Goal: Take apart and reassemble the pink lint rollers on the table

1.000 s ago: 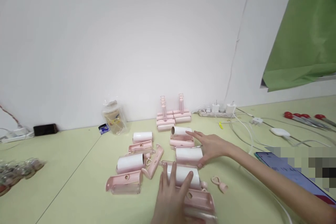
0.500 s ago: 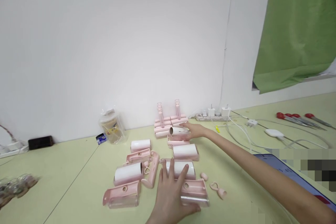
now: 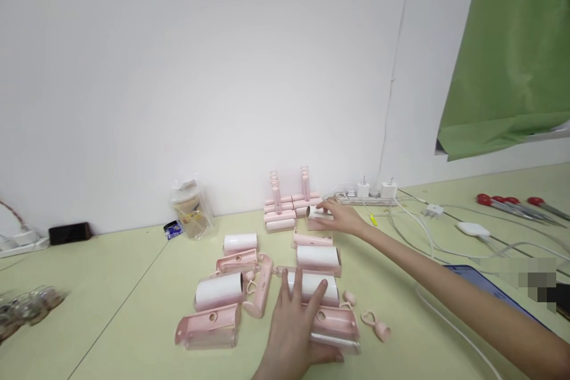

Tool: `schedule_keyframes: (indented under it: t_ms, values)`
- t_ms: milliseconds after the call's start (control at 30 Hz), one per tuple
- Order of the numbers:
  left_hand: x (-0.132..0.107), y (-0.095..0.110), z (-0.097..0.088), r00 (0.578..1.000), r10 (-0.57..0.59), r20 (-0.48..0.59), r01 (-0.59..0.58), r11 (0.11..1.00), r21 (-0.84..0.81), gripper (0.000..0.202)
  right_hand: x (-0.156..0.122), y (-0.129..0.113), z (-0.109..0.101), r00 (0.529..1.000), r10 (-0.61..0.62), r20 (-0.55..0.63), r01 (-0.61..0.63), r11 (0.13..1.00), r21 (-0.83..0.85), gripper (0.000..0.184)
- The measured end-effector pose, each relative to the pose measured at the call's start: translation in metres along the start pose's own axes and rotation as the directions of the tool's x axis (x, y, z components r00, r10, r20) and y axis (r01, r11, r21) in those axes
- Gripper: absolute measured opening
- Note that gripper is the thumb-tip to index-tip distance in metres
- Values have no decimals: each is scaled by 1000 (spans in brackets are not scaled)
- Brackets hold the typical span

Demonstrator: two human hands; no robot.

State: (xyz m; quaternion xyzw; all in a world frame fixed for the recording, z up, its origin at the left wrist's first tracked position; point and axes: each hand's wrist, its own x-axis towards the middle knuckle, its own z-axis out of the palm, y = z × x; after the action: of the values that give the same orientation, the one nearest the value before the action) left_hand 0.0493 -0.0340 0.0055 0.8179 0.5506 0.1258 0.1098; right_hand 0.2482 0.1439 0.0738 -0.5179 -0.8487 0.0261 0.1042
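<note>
Pinched in the right hand (image 3: 345,218), a white roll (image 3: 316,223) is moved beside the pink stack (image 3: 284,215), left hand (image 3: 291,326) splayed.

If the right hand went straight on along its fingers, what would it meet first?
The white roll, which the right hand touches; past it, towards the picture's left, probably the pink rollers grouped near the wall, though depth is hard to judge.

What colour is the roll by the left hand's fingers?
The roll is white, showing best in the head view.
</note>
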Motion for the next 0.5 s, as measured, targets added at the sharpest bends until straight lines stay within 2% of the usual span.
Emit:
schedule_keyframes:
  t_ms: [133, 300, 400, 500]
  values:
    - [-1, 9, -8, 999, -35, 8, 35, 999, 36, 101, -8, -18, -2, 989, -94, 116, 89, 995, 48, 30]
    - [0, 16, -15, 998, -55, 34, 53, 998, 37, 102, -15, -32, -5, 952, -197, 236, 167, 976, 142, 52]
    - [5, 21, -17, 996, -80, 29, 79, 996, 40, 101, -20, -32, -3, 934, -217, 283, 178, 971, 157, 60]
    - [14, 32, -18, 995, -94, 30, 93, 995, 45, 104, -23, -21, -3, 926, -219, 308, 171, 970, 174, 58]
